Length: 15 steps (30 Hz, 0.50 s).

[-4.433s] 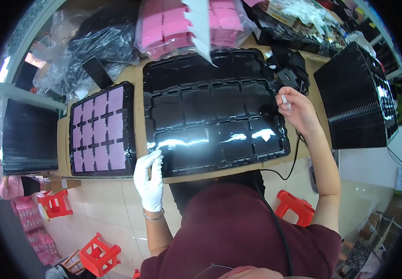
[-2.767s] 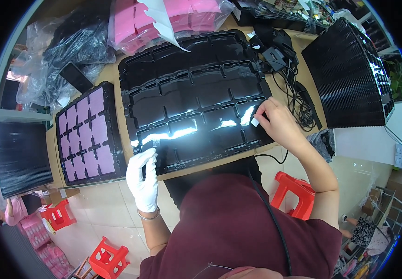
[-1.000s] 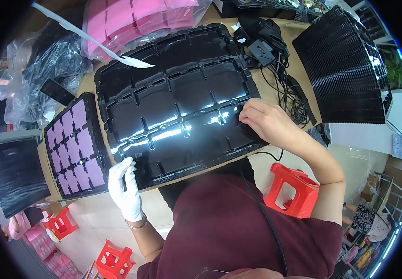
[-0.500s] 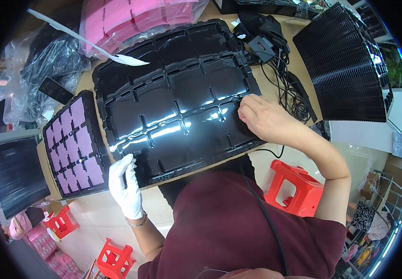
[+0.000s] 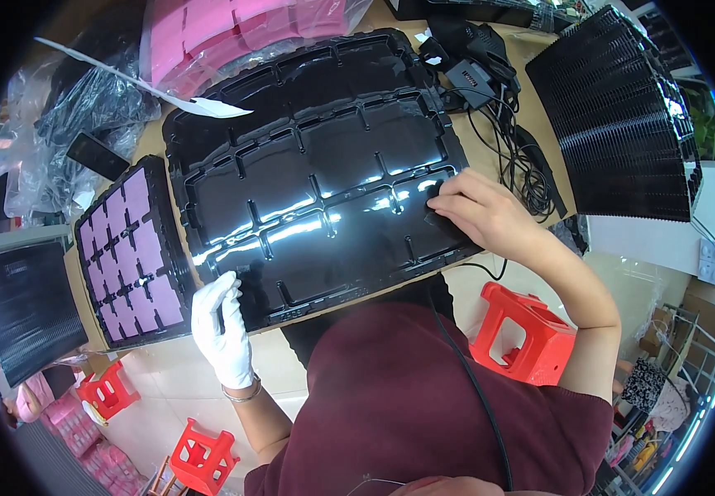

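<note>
Both hands on the black tray (image 5: 316,207) at frame centre

The gloved left hand (image 5: 223,326) pinches the tray's lower-left rim, fingers closed on it; the bare right hand (image 5: 477,211) lies curled, palm down, on the right-hand pocket, and whether it holds anything I cannot tell. A hard press there could flex the thin tray and slide it toward the cables (image 5: 514,157) at upper right, or nudge the pink-filled tray (image 5: 130,256) at left
</note>
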Tool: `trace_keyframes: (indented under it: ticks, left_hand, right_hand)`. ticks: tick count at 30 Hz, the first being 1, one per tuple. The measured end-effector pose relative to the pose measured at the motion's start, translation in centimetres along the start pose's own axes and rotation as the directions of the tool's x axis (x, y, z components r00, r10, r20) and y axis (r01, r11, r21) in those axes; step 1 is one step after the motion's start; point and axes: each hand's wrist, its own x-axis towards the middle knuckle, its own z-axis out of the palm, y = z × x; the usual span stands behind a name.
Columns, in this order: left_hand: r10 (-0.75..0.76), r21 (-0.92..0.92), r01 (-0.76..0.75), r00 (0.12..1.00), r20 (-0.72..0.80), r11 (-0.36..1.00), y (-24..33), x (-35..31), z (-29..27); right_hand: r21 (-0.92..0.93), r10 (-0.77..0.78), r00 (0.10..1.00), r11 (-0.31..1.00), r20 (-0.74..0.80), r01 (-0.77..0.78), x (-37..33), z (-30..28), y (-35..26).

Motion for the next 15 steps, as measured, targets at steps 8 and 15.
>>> trace_keyframes:
  ticks: [8,15]
  left_hand:
    - [0.015,0.033,-0.015,1.0,0.011,0.999,0.1,0.3,0.1]
    - [0.013,0.047,-0.013,1.0,0.001,0.999,-0.1,0.2,0.1]
  right_hand:
    - [-0.089,-0.033,0.997,0.996,-0.067,0.027,-1.5,0.6,-0.6]
    - [0.169,0.197,0.975,0.969,-0.105,-0.178,-1.4,1.2,-0.2]
